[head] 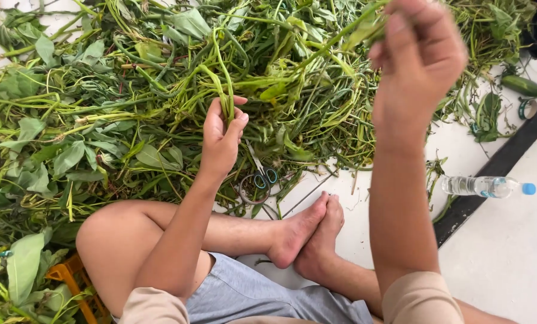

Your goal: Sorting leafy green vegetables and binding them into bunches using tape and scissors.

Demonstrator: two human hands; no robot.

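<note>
I sit cross-legged on a white tiled floor in front of a big heap of green stems and leaves (pixel 160 90). My left hand (pixel 222 137) is closed around a bent green stem (pixel 222 84) that rises out of the heap. My right hand (pixel 417 57) is raised high at the upper right, its fingers pinched on a long thin stem (pixel 334 39) that runs down to the left into the pile. My bare feet (pixel 307 234) rest together on the floor below the heap.
Scissors with blue-green handles (pixel 262 178) lie on the floor by a rubber band, just under my left hand. A clear plastic bottle with a blue cap (pixel 487 186) lies at the right by a dark floor strip. An orange crate (pixel 70 279) shows at lower left. A green cucumber (pixel 522 85) lies far right.
</note>
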